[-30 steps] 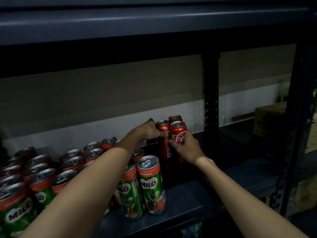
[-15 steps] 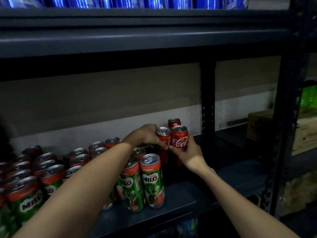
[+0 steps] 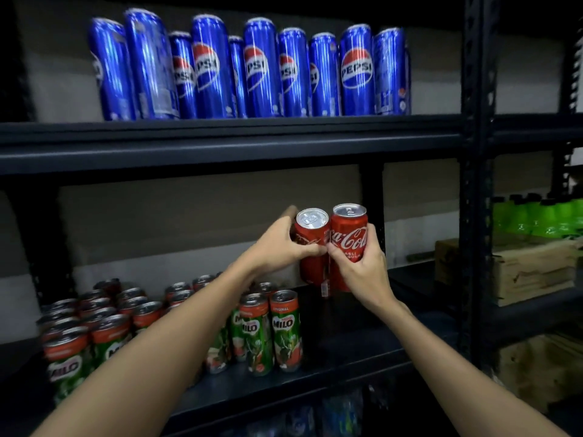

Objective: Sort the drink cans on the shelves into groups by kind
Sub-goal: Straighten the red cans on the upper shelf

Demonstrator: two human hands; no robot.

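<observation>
Both hands have lifted the two cola cans above the middle shelf (image 3: 347, 351). The left hand (image 3: 277, 244) fingers grip the left cola can (image 3: 310, 234); the right hand (image 3: 362, 266) fingers grip the right cola can (image 3: 348, 238), touching it.

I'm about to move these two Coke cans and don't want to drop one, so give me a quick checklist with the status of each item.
1. Left hand grips the left Coca-Cola can: ok.
2. Right hand grips the right Coca-Cola can: ok.
3. Both cans upright: ok.
4. Cans lifted off the middle shelf: cannot tell, bases hidden by the hands.
5. Milo cans out of the way: ok, they stand lower left.
6. Room among the Pepsi cans on the upper shelf: not ok, row is packed; bare shelf only to the right.
</observation>
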